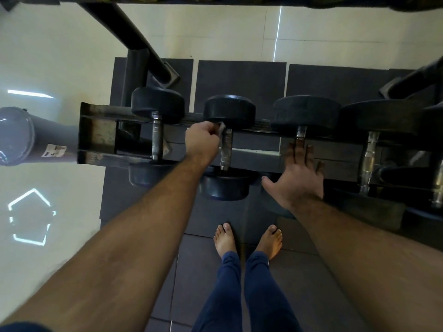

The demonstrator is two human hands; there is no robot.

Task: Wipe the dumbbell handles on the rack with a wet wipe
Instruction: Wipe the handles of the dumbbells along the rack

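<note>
On rack (96, 135), knurled steel handle (226, 149), left hand (202, 140) pinching wipe (221, 127), right hand (297, 178) flat.

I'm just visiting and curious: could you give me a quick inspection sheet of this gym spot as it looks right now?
Surface: rack, worn metal rails, on dark floor mats.
Job's things: dumbbells in a row; wet wipe at the top of the second handle.
Clutter: grey cylinder lying at the left.
Hands: left hand pinches the wipe; right hand rests flat over the third dumbbell.
Cables: nothing seen.
Surroundings: glossy pale floor, bare feet.
</note>
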